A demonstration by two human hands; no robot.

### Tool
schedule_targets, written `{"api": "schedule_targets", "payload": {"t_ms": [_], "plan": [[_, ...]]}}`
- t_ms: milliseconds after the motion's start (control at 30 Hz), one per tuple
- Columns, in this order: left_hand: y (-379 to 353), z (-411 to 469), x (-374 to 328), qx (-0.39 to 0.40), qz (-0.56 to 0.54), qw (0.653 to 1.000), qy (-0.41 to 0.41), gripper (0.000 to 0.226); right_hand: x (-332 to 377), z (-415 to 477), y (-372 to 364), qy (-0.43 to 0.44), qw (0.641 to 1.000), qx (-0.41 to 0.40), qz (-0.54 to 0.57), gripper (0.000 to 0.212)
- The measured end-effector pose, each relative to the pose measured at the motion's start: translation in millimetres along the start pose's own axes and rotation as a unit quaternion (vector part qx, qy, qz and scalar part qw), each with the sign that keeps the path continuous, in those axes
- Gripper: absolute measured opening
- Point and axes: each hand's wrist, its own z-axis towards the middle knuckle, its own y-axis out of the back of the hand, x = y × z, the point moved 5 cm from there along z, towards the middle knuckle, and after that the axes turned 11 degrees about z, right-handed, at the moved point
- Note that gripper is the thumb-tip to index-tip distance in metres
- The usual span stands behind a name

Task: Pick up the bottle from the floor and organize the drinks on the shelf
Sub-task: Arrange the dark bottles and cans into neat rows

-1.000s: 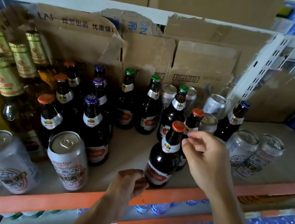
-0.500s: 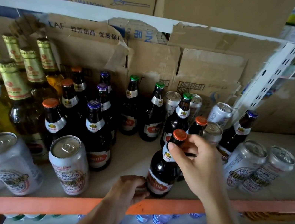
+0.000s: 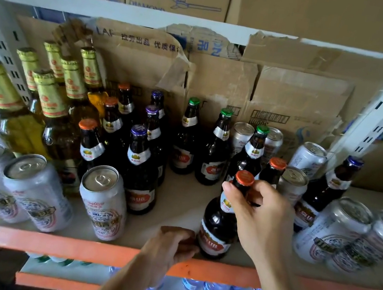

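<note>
1. Steadying the bottle (image 3: 218, 222) is the step in hand. It stands upright at the front of the shelf (image 3: 184, 199), its base just behind the orange rail (image 3: 67, 246).
2. The right grip (image 3: 259, 217) pinches the neck just under the orange cap, thumb on the near-left side and fingers wrapped round the far side.
3. The left grip (image 3: 173, 245) is curled at the foot of the bottle, beside the red label. It appears to touch the glass, but whether it clasps the base or only braces it cannot be told.
4. A neck pinch gives little control over a tall glass bottle, so the person would do well to guide from the base and let the top hand only keep it vertical.
5. Sliding it back across the board looks safer than lifting, since the rail side is the likeliest place for a fall.
6. The natural slot seems to be directly in front of the second orange-capped bottle (image 3: 273, 171), which stands just behind it.
7. Room is tight there: a silver can (image 3: 292, 184) sits just beside that bottle and a green-capped bottle (image 3: 251, 154) is near on the left, so the push should be short and straight.
8. Turning the label to face outward would match its neighbours.
</note>
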Motion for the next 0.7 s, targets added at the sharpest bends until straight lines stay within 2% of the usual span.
{"api": "schedule_targets", "payload": {"t_ms": [300, 500, 600, 700], "plan": [[0.4, -1.1, 1.1, 0.009, -0.016, 1.000, -0.017, 0.017, 0.6, 3.3, 0.3, 0.034, 0.999, 0.015, -0.026, 0.032], [3.2, -0.5, 1.7, 0.023, 0.005, 0.999, -0.026, 0.021, -8.0, 3.8, -8.4, -0.008, 0.998, 0.057, 0.027, 0.034], [5.2, -0.4, 1.8, 0.032, 0.009, 0.999, -0.028, 0.029, -7.0, 3.2, -12.9, -0.011, 0.997, 0.071, 0.025, 0.025], [5.8, -1.1, 1.3, 0.032, 0.001, 0.999, -0.021, 0.023, -7.3, 2.6, -17.3, -0.017, 0.997, 0.074, 0.026, 0.012]]}}
